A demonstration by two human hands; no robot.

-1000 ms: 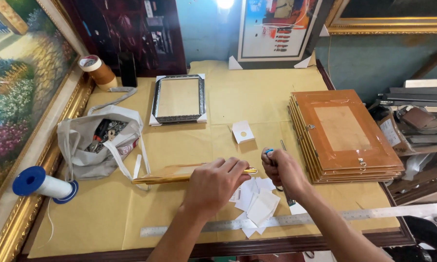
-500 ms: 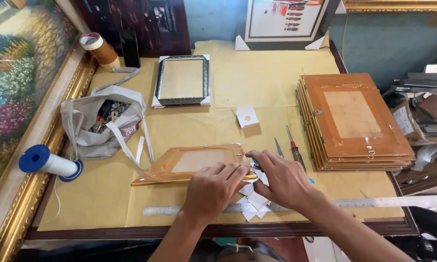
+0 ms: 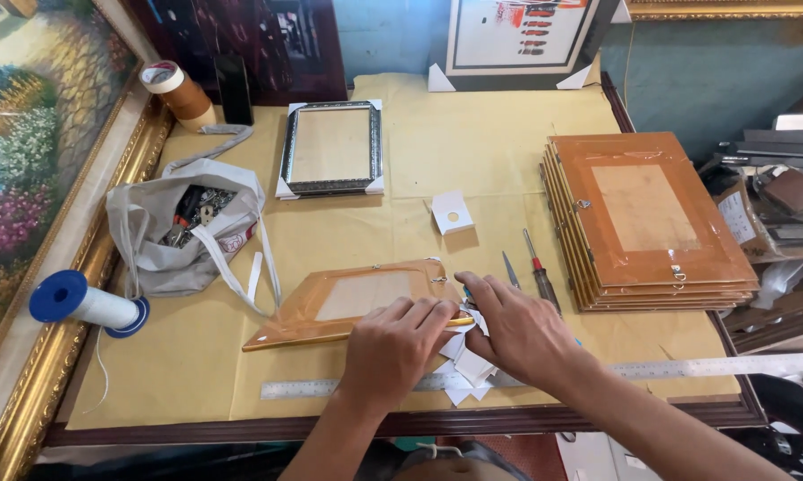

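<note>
A small wooden picture frame [image 3: 348, 298] lies face down and tilted on the paper-covered table [image 3: 472, 151], its brown back up. My left hand [image 3: 392, 347] presses on its near right corner. Beside it, my right hand [image 3: 517, 334] rests with fingers curled at the same corner, over a heap of white cardboard corner pieces [image 3: 468, 370]. Whether either hand grips anything is hidden by the fingers.
A steel ruler [image 3: 686, 367] lies along the near edge. A screwdriver [image 3: 540, 274] and a blade [image 3: 511, 269] lie right of the hands. A stack of frames [image 3: 646, 218] sits at right, a dark frame [image 3: 332, 147] behind, a cloth bag [image 3: 183, 236], thread spool [image 3: 85, 303] and tape roll [image 3: 177, 89] at left.
The small frame has been laid down flatter, its back now showing. My right hand moved left from the screwdriver to join my left hand at the frame's near right corner.
</note>
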